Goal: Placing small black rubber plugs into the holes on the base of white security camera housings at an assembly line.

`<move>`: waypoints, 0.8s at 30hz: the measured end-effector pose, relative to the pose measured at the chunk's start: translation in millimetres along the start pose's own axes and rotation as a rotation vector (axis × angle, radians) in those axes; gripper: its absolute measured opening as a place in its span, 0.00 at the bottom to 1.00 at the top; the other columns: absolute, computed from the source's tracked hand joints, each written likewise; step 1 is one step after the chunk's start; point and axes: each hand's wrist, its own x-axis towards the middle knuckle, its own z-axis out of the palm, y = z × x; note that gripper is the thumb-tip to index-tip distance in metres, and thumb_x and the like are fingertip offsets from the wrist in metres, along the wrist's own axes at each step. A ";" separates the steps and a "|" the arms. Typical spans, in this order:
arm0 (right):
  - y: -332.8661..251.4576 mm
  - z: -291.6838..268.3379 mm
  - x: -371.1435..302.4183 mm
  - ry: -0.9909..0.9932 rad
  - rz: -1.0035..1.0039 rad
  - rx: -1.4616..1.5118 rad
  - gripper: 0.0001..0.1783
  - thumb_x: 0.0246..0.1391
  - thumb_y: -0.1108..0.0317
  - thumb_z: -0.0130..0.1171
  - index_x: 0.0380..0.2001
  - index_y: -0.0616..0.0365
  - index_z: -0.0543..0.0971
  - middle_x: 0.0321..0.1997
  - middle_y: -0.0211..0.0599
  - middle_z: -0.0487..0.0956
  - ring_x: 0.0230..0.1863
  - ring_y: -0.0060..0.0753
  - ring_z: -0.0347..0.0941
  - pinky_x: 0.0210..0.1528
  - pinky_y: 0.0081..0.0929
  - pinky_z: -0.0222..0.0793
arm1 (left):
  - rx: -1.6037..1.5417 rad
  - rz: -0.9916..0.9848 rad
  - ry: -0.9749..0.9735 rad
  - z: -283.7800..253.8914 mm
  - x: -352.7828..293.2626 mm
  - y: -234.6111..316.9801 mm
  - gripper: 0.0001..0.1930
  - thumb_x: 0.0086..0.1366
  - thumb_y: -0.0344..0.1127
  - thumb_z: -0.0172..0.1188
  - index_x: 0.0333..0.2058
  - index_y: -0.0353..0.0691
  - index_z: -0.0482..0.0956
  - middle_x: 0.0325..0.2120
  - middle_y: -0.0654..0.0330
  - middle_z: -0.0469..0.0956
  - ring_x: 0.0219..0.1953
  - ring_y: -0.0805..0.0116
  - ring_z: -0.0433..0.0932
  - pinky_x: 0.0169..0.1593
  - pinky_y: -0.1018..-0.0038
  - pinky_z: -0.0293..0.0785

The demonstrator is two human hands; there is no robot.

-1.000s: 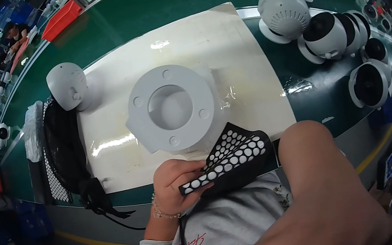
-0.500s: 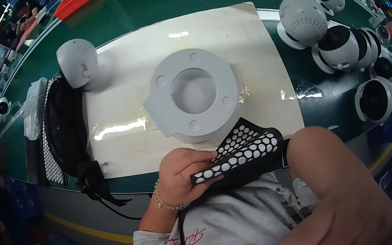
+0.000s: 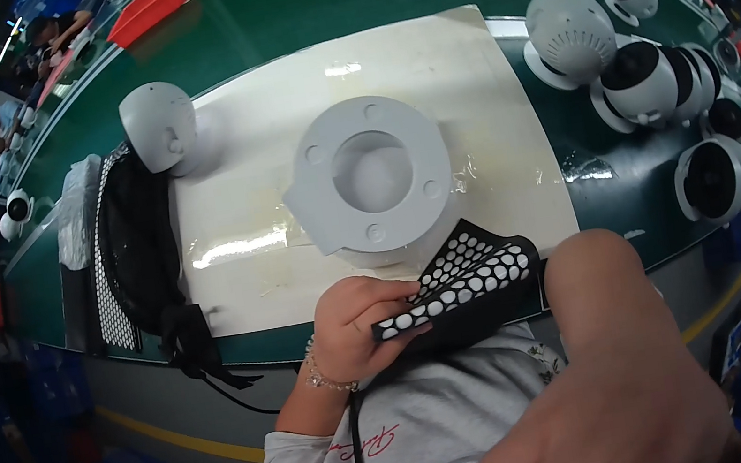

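My left hand (image 3: 356,328), wearing a beaded bracelet, pinches the left end of a folded black sheet with rows of white round dots (image 3: 482,280). The sheet is held at the table's front edge, close to my body. My right arm is bent, its elbow pointing toward the table, and the forearm comes back close to the camera. Of my right hand (image 3: 552,447), only a blurred part shows low in the picture, with its fingers hidden. Beyond the sheet, a light grey ring-shaped block (image 3: 315,206) with a round opening lies on the white mat (image 3: 246,291).
A white rounded device (image 3: 158,124) stands at the mat's upper left, by a black cloth bundle (image 3: 136,236) and a clear plastic bag (image 3: 77,216). Several white camera-like devices with black fronts (image 3: 639,85) crowd the right. A red tray (image 3: 148,9) sits at the far left. Other people work beyond.
The view has shifted slightly, so the table things appear a little further right. My right forearm has come lower and nearer the camera. The left hand keeps its hold on the dotted sheet.
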 end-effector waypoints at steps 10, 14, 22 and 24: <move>5.5 4.4 -4.8 0.020 0.056 0.040 0.36 0.45 0.47 0.55 0.46 0.71 0.68 0.49 0.51 0.68 0.48 0.41 0.66 0.54 0.34 0.58 | -0.021 -0.066 -0.002 -3.2 -2.8 0.4 0.11 0.36 0.31 0.66 0.20 0.37 0.73 0.27 0.57 0.77 0.23 0.64 0.74 0.28 0.73 0.69; 20.2 22.9 8.5 0.056 0.017 0.099 0.36 0.45 0.47 0.55 0.46 0.71 0.68 0.49 0.51 0.68 0.48 0.40 0.66 0.54 0.34 0.58 | -0.008 -0.083 0.008 -0.2 -0.5 -0.5 0.12 0.38 0.32 0.66 0.20 0.36 0.72 0.27 0.58 0.77 0.24 0.64 0.74 0.29 0.73 0.69; 17.6 9.7 6.9 -0.075 -0.043 0.154 0.36 0.45 0.47 0.55 0.46 0.70 0.68 0.49 0.50 0.68 0.48 0.40 0.66 0.54 0.34 0.58 | -0.039 -0.050 0.003 0.7 -1.2 -0.3 0.11 0.37 0.30 0.67 0.20 0.38 0.72 0.28 0.59 0.77 0.25 0.64 0.75 0.28 0.74 0.69; 10.8 -5.9 -6.5 -0.083 -0.032 0.159 0.36 0.45 0.47 0.55 0.46 0.70 0.68 0.49 0.50 0.68 0.48 0.40 0.66 0.54 0.35 0.58 | -0.037 -0.041 0.007 0.8 -3.4 -0.9 0.11 0.37 0.30 0.67 0.20 0.38 0.73 0.29 0.59 0.77 0.24 0.65 0.74 0.28 0.74 0.69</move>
